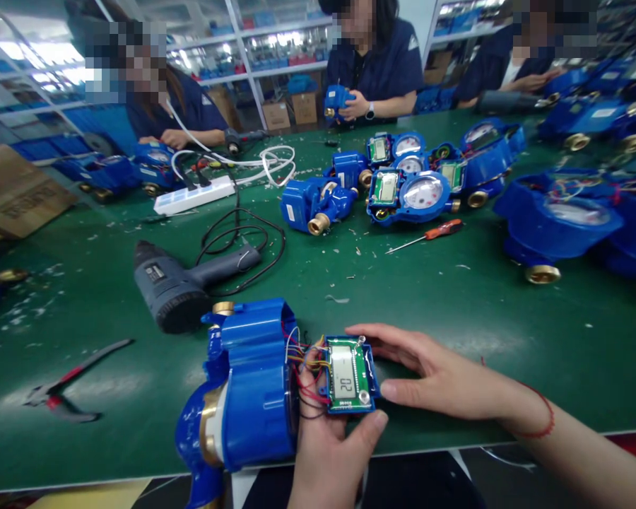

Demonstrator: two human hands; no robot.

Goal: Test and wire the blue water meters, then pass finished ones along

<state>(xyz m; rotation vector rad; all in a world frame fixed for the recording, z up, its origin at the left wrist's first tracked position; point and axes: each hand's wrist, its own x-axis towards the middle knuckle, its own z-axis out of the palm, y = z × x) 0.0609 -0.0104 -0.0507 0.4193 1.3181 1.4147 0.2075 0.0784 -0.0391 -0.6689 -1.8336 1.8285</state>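
Note:
A small display module (344, 378), a green circuit board with an LCD in a blue frame, lies face up between my hands. My left hand (331, 452) supports it from below, its thumb raised off the front edge. My right hand (429, 375) holds the module's right side, index finger along the far edge and thumb at the near right corner. Red, yellow, white and black wires (304, 360) run from the module into a blue water meter (259, 389), which lies on its side just left of my left hand. Its brass fittings face left.
A heat gun (172, 286) and cutting pliers (66, 389) lie left. Beyond are a screwdriver (429, 235), a white power strip (193, 196) and several blue meters (413, 191). More meters (559, 219) stand right. Three co-workers sit across the green table (307, 276), one holding a meter.

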